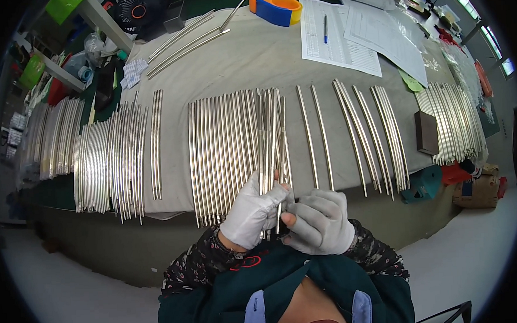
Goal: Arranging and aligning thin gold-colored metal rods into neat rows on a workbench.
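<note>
My left hand [249,214], in a white glove with bare fingertips, is closed around a small bunch of slim metal rods [267,132]. They stand roughly upright in the picture and cross slightly at the top. Close beside it, my gloved right hand [323,222] has its fingers curled, with thumb and fingertip at the lower end of one rod [280,215] from the bunch. Behind the left hand lies a wide row of similar rods [220,151] side by side. Two single rods [319,133] lie just beyond the right hand.
More rods lie in groups at left [105,162] and right [390,132]. A dark block [426,132] touches the far-right pile [456,121]. Papers [337,48] with a pen [325,28], a blue-and-yellow ring-shaped object [275,10] and loose rods [187,46] lie at the back.
</note>
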The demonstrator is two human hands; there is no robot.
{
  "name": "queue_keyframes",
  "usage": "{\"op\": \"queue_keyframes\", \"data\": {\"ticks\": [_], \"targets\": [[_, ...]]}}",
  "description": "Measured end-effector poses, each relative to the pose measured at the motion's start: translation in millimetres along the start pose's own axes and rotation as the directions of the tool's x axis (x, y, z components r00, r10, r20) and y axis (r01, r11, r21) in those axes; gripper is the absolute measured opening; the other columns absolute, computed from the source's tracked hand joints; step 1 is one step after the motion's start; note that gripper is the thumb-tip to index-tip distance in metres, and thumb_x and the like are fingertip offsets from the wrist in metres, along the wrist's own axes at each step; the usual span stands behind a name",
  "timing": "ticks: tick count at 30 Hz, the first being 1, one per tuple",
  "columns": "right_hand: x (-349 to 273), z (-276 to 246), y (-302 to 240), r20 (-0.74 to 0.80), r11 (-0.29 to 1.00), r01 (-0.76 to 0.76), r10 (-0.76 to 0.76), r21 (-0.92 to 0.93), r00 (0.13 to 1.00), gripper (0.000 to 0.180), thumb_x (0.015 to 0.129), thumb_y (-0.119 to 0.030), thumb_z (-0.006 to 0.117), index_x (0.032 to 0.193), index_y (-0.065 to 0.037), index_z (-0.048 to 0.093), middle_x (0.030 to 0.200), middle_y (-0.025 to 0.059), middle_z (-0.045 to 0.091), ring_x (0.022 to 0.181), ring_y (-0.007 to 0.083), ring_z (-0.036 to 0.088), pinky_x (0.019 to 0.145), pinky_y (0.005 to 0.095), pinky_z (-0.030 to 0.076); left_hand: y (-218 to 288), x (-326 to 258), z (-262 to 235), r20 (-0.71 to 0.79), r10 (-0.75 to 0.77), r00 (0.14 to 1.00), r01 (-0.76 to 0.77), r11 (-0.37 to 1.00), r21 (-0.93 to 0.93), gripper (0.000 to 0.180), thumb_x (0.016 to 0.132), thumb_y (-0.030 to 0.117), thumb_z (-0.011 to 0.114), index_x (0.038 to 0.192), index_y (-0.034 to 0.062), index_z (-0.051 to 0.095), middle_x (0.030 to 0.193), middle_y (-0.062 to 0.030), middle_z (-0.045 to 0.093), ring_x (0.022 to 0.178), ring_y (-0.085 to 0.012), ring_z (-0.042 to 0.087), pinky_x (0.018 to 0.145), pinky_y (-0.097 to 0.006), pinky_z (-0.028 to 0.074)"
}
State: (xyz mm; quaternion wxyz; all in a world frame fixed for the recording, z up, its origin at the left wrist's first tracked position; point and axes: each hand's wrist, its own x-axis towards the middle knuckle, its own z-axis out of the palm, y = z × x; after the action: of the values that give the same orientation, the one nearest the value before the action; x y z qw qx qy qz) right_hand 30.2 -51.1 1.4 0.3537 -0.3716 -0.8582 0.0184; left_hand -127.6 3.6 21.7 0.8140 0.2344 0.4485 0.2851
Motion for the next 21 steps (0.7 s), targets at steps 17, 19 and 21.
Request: {"op": "queue_keyframes", "data": {"ticks": [17, 19, 21], "targets": [[-10.8, 8.1, -0.4, -0.082, 0.966, -0.144, 0.129, -0.213, 0.988, 0.031, 0.065, -0.015, 0.073, 0.092, -0.008, 0.059, 0.092, 0.0021, 0.055, 0.085, 0.0205, 0.053, 0.074, 0.0356, 0.042, 3.0, -6.0, -23.6, 0.098, 0.056, 0.994, -0.049, 0.996, -0.071, 0.029, 0.091, 0.018, 0.055, 0.109, 0.0055, 0.035, 0.077, -0.0051, 0.048, 0.063, -0.0126, 0.049, 0.046, -0.023, 0.039], [-8.1, 4.9, -3.1, -0.138, 0.973, -0.142, 0.118, -0.18, 0.983, 0.04, 0.061, -0.016, 0.077, 0.096, -0.008, 0.059, 0.089, 0.001, 0.055, 0.081, 0.0207, 0.053, 0.069, 0.0361, 0.041, 1.9, -5.8, -23.8, 0.1, 0.006, 0.995, -0.003, 1.0, -0.027, 0.029, 0.091, 0.018, 0.055, 0.11, 0.0061, 0.036, 0.079, -0.006, 0.05, 0.061, -0.0122, 0.049, 0.045, -0.022, 0.04], [2.3, 4.4, -8.9, -0.162, 0.985, -0.114, 0.093, -0.127, 0.982, 0.041, 0.061, -0.018, 0.076, 0.097, -0.009, 0.06, 0.086, 0.0006, 0.056, 0.076, 0.0199, 0.053, 0.067, 0.0355, 0.042, -2.6, -4.8, -21.7, 0.104, 0.033, 0.994, -0.028, 0.998, -0.052, 0.03, 0.092, 0.019, 0.054, 0.111, 0.0066, 0.035, 0.08, -0.0061, 0.051, 0.059, -0.0105, 0.048, 0.043, -0.02, 0.036]]}}
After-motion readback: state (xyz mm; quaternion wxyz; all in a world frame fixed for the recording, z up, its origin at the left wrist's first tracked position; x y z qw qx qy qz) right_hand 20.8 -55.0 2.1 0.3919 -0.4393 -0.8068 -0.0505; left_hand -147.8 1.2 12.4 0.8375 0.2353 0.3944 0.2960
